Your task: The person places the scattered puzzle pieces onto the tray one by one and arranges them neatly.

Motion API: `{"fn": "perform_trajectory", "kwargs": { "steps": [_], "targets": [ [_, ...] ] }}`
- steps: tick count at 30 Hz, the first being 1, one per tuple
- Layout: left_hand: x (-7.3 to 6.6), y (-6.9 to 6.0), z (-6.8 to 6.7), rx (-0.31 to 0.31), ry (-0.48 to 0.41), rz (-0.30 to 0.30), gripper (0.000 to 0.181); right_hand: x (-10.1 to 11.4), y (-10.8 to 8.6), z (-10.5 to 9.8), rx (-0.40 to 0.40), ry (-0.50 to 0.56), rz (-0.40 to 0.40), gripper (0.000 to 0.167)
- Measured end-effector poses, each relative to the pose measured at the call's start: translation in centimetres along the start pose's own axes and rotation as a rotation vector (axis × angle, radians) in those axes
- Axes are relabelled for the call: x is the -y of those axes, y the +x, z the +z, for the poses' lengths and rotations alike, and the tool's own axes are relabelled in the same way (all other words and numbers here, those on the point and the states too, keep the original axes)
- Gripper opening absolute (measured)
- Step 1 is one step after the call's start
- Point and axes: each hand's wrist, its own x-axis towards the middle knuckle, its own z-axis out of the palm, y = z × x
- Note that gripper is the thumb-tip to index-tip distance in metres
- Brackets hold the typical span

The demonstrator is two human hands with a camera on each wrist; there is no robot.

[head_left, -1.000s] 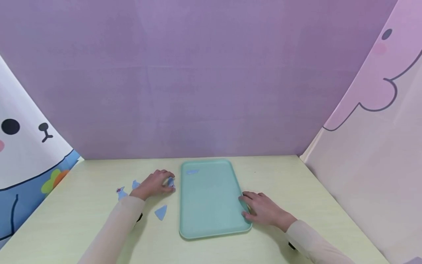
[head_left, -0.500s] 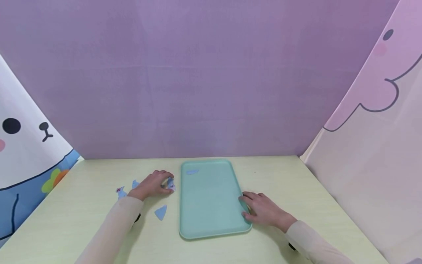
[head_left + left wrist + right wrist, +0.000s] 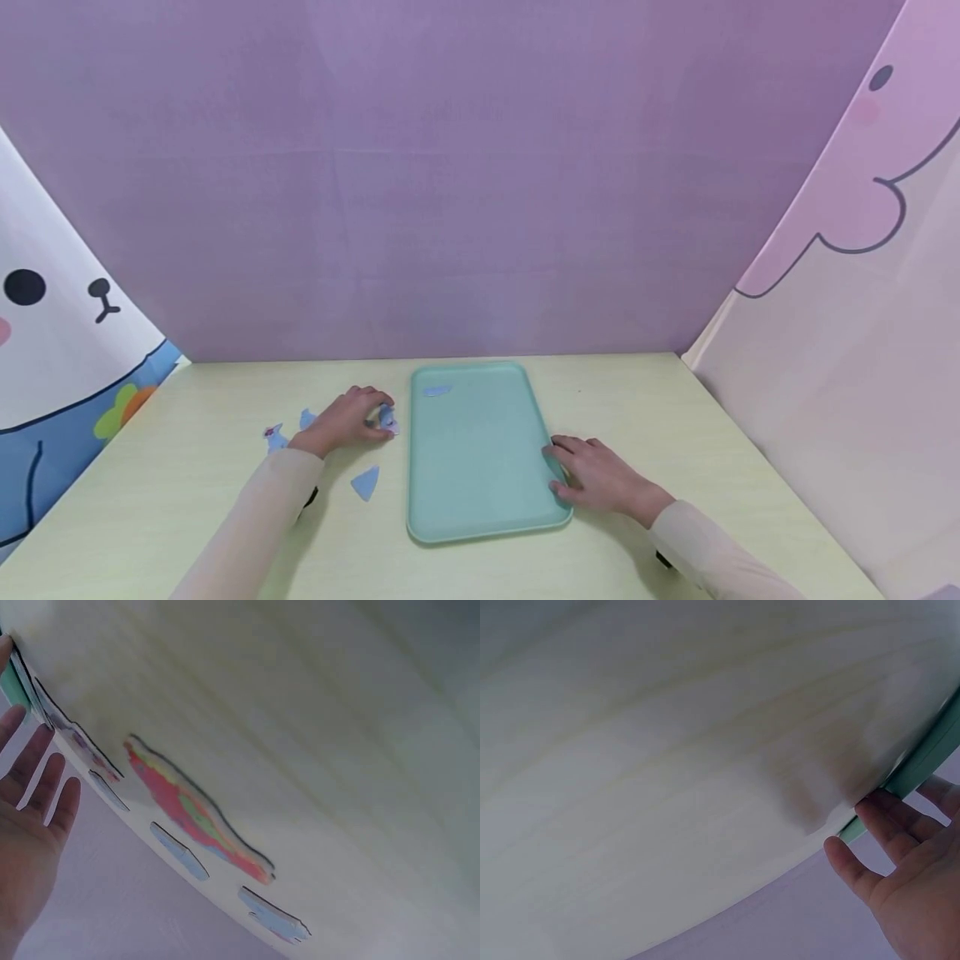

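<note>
One narrow gap: blue piece (image 3: 387, 422) to teal tray (image 3: 483, 467), left edge. Left hand (image 3: 351, 420), grip spread, frames piece; right hand (image 3: 598, 477), spread too, touches right rim.

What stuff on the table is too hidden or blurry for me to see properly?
- Head view: the left hand covers part of the blue piece at its fingertips; I can't tell whether it pinches it.
- Left wrist view: slant and blur hide what the red-and-green piece pictures.
- Right wrist view: the picture's right edge cuts off the tray, and the right hand hides part.
</note>
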Motion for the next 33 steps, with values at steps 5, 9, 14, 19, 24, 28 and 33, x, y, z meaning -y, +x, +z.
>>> {"fn": "perform_trajectory", "kwargs": {
  "steps": [5,9,14,19,24,28,33],
  "targets": [
    [-0.2,-0.1,-0.3,-0.027,-0.001,0.007,0.044,0.0,0.0,0.0,-0.004,0.006,-0.004,0.049],
    [-0.3,-0.1,-0.7,-0.039,0.009,0.005,0.046,-0.1,0.0,0.0,-0.003,0.005,0.001,0.049],
    [-0.3,-0.1,-1.2,-0.030,-0.006,-0.013,0.048,0.0,0.0,0.1,0.019,0.003,0.013,0.048],
    [-0.6,0.1,-1.7,-0.023,-0.029,-0.031,0.049,-0.1,0.0,0.2,0.016,-0.004,0.009,0.048],
    [-1.0,0.6,-2.0,-0.029,-0.045,-0.002,0.049,-0.1,0.0,0.1,0.008,-0.003,0.008,0.049],
    [-1.6,1.2,-2.1,-0.027,-0.051,0.024,0.049,0.0,0.0,0.1,0.010,0.002,0.008,0.048],
    [-2.2,1.9,-1.8,-0.020,-0.061,0.044,0.050,0.1,0.0,0.0,0.015,0.009,0.010,0.048]
  ]
}}
